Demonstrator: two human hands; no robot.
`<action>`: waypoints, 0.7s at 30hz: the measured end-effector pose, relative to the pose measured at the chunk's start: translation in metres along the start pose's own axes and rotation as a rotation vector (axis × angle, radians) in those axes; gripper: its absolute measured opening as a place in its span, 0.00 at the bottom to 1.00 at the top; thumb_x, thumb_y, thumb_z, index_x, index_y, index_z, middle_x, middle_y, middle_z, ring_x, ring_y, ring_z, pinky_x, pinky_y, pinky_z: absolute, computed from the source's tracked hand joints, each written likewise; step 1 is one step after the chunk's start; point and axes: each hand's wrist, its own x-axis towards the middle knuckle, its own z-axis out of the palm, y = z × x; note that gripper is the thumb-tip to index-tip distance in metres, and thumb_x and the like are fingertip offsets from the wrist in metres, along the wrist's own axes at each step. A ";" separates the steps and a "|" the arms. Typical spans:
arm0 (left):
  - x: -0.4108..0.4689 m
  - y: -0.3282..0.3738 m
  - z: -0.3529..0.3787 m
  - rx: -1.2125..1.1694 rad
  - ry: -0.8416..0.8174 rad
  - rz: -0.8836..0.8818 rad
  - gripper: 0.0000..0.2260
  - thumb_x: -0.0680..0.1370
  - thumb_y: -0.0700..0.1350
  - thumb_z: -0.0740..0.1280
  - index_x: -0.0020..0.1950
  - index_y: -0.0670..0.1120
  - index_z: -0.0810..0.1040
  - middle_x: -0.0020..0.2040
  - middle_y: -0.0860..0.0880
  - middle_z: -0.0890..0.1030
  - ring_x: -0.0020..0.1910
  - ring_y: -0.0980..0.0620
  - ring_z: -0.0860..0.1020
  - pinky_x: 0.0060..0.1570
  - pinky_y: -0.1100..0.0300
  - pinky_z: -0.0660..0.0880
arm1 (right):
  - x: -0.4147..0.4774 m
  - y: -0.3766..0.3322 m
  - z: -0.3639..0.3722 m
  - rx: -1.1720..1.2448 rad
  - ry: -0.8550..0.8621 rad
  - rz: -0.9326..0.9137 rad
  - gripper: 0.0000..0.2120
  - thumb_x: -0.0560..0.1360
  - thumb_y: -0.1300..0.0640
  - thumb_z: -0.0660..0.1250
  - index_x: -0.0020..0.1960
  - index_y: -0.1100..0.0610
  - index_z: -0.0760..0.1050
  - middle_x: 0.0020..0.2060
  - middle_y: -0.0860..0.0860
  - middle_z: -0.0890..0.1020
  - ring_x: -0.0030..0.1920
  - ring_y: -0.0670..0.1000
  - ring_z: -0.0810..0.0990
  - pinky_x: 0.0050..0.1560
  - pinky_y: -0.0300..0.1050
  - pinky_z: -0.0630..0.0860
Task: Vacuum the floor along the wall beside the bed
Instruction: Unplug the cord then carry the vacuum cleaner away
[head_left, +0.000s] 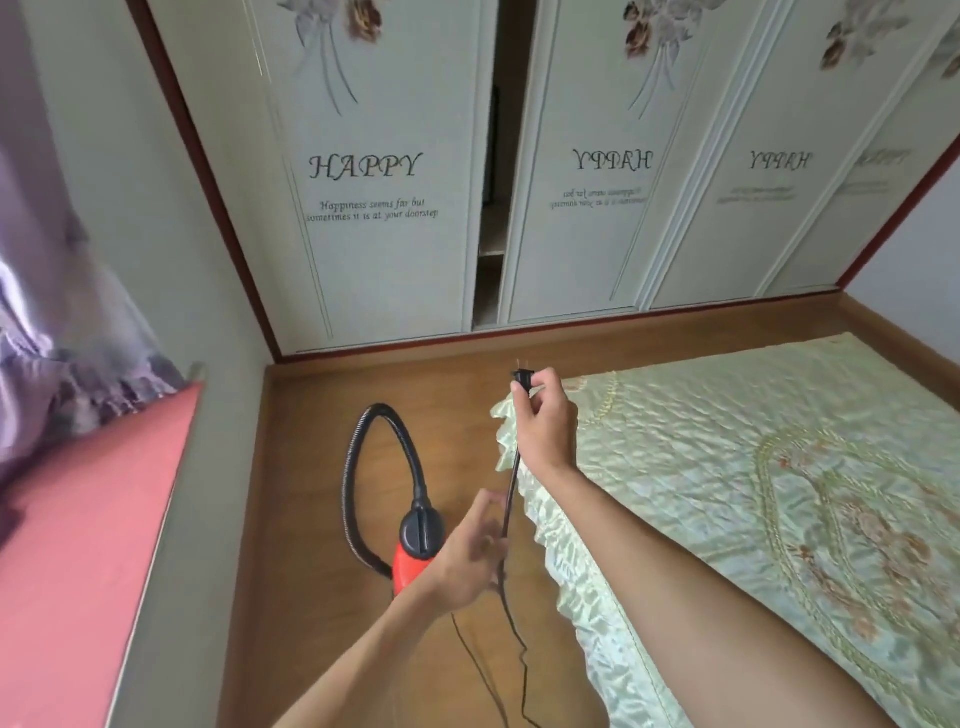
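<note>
A person looks down at a narrow strip of warm brown wooden floor (311, 467), which lies between a pale wall (156, 234) on the left and a bed (727, 467) on the right. The right hand (545, 421) is raised, its thumb and fingers pinching a black plug (522, 382) with the metal pins pointing up. A thin black cord (511, 483) drops from the plug, passes the left hand (467, 551) and trails in loose bends on the floor. The left hand is lower and blurred, with half-curled fingers right beside the cord; whether it grips the cord cannot be told. Behind it stands the vacuum cleaner (410, 566), a small canister with a glossy red body and a round black cap. Its ribbed black hose (347, 483) arches in a tall loop. The cleaner sits on the floor near the bed's corner. The step in hand seems to be getting power. It would go best by feeding out enough slack, keeping the cord clear of the hose loop and the bed's frill, and seating the plug fully. No socket is in view. The bed has a shiny, pale green quilted cover with a ruffled edge. Ahead are smooth white wardrobe doors (374, 249) printed with "HAPPY".
</note>
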 end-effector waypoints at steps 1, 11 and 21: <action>0.001 -0.006 -0.013 0.015 0.011 0.004 0.18 0.80 0.36 0.57 0.61 0.58 0.62 0.44 0.38 0.73 0.37 0.42 0.71 0.39 0.41 0.78 | 0.004 -0.004 0.015 -0.004 -0.008 0.006 0.08 0.80 0.55 0.66 0.46 0.58 0.69 0.24 0.43 0.71 0.25 0.43 0.69 0.29 0.42 0.63; 0.018 -0.055 -0.113 0.017 0.020 -0.043 0.16 0.82 0.36 0.56 0.58 0.58 0.61 0.41 0.48 0.70 0.35 0.48 0.69 0.39 0.34 0.78 | 0.026 -0.037 0.125 -0.055 -0.104 0.047 0.10 0.80 0.53 0.65 0.45 0.54 0.66 0.27 0.45 0.74 0.28 0.54 0.75 0.32 0.58 0.77; 0.038 -0.077 -0.151 -0.031 0.144 -0.083 0.16 0.81 0.35 0.57 0.57 0.56 0.61 0.41 0.43 0.69 0.36 0.47 0.69 0.39 0.36 0.80 | 0.049 -0.052 0.186 -0.110 -0.169 0.005 0.11 0.80 0.50 0.64 0.43 0.47 0.63 0.29 0.47 0.74 0.30 0.58 0.77 0.32 0.60 0.78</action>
